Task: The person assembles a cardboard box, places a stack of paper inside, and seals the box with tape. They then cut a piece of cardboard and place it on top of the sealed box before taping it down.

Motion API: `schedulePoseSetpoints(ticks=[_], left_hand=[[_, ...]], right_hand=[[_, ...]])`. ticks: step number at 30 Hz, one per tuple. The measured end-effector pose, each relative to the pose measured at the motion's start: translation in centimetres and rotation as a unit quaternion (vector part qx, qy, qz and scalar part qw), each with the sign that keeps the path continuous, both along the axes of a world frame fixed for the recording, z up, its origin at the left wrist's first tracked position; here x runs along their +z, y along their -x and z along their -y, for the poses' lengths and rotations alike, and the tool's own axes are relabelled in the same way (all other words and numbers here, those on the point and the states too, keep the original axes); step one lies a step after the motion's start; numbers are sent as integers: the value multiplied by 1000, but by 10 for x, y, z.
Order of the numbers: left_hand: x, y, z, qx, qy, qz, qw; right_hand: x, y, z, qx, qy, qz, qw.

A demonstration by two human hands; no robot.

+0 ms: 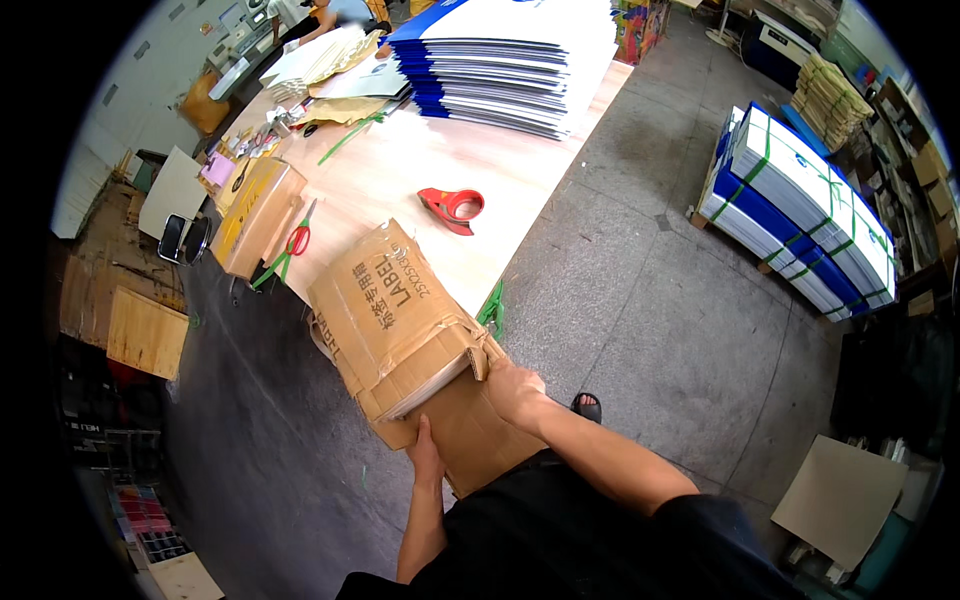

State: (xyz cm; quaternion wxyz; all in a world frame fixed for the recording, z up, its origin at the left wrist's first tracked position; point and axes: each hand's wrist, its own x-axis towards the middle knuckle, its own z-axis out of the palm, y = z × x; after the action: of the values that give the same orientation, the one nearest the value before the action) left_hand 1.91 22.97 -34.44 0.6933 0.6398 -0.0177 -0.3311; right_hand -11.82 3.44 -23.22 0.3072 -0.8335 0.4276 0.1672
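Looking down on a pale wooden table, with a worn brown cardboard box over its near corner, partly overhanging the edge. Opened toward the camera, with a strip of white showing inside; impossible to make out anything deeper. At the opening, right hand with fingers curled closed around the box's cardboard edge, fingertips hidden. Lower left, left hand with thumb on the cardboard, fingers hidden behind; cannot tell how far open. Beyond the box, red tape dispenser and red-handled scissors. Farther left, yellow carton, contents hidden. Behind, tall blue-and-white stack, cut off above, like a person at the far end.
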Motion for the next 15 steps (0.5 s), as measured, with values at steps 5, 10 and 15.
schedulePoseSetpoints(ticks=[5,10,15], left_hand=[[-7,-5,6,-8,-13,-2,1000],[-3,1,0,18,5,48,999],[-5,6,6,38,-23,71,996]], right_hand=[[-17,-10,16,-38,-55,15,998],[6,4,-1,-41,-28,-6,999],[-6,2,8,-33,-84,-16,996]])
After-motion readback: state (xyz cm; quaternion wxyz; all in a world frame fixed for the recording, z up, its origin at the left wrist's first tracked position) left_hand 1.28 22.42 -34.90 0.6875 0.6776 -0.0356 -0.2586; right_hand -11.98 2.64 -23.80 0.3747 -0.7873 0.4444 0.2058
